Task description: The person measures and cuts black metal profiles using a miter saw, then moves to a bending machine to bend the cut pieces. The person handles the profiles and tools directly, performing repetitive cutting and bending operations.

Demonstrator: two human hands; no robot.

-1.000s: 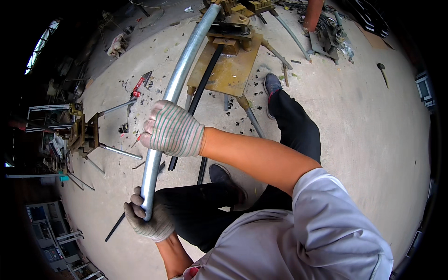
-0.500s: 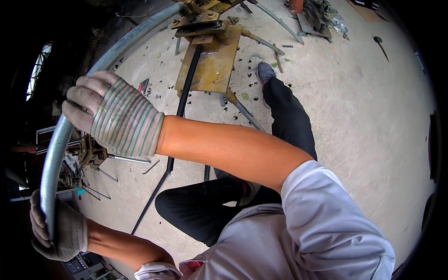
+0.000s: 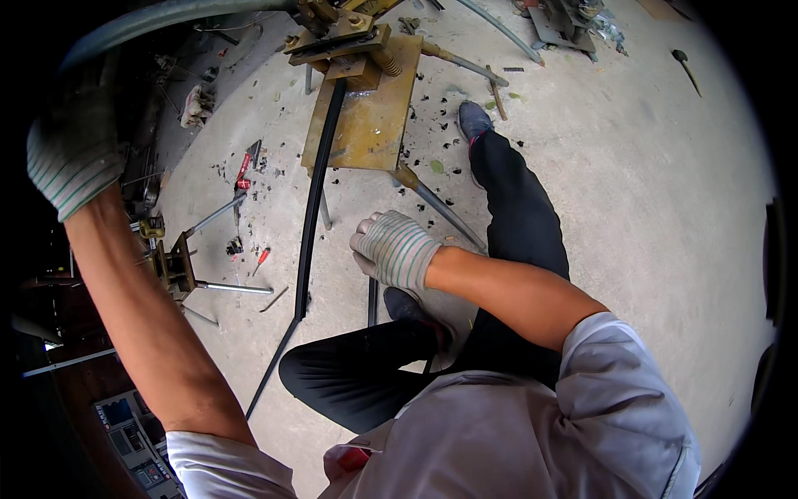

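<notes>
The gloved left hand [image 3: 75,158] grips the long grey metal pipe [image 3: 166,17] at upper left. The gloved right hand [image 3: 395,249] hangs loosely curled, empty, well apart from it

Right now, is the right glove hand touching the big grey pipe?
Apart. The head view shows the right hand low, floor behind it, while the pipe arcs along the top edge by the left hand.

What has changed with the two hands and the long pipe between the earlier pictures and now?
The grey pipe swung up and to the left. The right hand let go of it and now hangs free, low over the floor. The left hand rose with the pipe's end. The rusty bending stand and black bar stayed.
</notes>
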